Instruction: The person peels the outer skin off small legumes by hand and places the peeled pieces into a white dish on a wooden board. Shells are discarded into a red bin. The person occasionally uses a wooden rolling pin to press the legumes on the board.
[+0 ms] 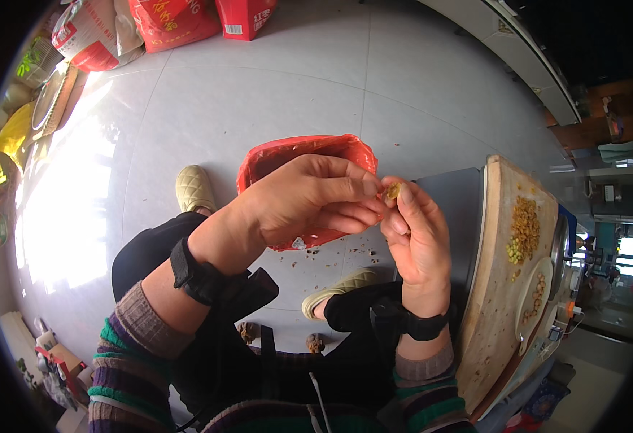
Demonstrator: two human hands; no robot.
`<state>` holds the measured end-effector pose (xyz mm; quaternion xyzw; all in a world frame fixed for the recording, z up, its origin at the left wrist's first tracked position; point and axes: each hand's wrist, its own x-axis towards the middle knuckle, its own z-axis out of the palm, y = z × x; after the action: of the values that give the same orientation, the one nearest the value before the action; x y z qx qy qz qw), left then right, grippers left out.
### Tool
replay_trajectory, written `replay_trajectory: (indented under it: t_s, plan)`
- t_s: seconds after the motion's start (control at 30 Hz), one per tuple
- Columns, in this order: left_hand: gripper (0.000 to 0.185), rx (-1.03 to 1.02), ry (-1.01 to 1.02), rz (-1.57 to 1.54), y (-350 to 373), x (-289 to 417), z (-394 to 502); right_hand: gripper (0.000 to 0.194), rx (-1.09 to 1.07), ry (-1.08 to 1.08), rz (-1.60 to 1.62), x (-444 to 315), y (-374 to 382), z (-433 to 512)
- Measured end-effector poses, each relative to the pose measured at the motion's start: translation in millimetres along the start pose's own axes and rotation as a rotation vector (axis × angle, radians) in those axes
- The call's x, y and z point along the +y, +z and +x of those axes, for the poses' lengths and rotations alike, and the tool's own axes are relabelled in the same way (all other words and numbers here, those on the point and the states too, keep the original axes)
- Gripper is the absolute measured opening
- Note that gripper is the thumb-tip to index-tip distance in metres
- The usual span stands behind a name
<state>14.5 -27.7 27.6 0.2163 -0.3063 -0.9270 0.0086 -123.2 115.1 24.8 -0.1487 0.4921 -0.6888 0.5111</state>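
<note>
My right hand (416, 230) pinches a small yellow-brown piece of food (392, 191) between thumb and fingers. My left hand (322, 195) meets it from the left, thumb against forefinger at the piece's edge; whether anything sits between those fingertips is hidden. Below both hands stands a bin lined with a red plastic bag (305, 142), partly covered by my left hand. On a wooden board (481, 303) to the right lie a heap of yellow-brown pieces (525, 222) and several yellow-green ones (514, 251). A pale plate (543, 268) there holds small round brown items (534, 297).
Dark crumbs (355, 250) are scattered on the grey tiled floor (273, 103) near the bin. My feet, in cream quilted slippers (193, 187), flank it. Printed sacks (173, 24) and a red box (245, 19) stand at the far left. A flat basket (56, 100) leans at the left rim.
</note>
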Motion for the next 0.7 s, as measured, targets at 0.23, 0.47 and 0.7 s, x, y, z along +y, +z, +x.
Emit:
replay_trajectory:
  t_s: [0.23, 0.47, 0.7]
  plan:
    - [0.017, -0.024, -0.008, -0.024, 2, -9, 3, 0.023, 0.004, -0.018, -0.089, 1, 1, -1]
    - [0.014, 0.057, 0.066, 0.014, 4, -11, 4, 0.022, 0.051, -0.1, -0.32, -1, 8, -5]
    - [0.016, 0.14, 0.112, 0.102, 10, -11, 1, 0.02, 0.057, -0.29, -0.641, -2, 10, -7]
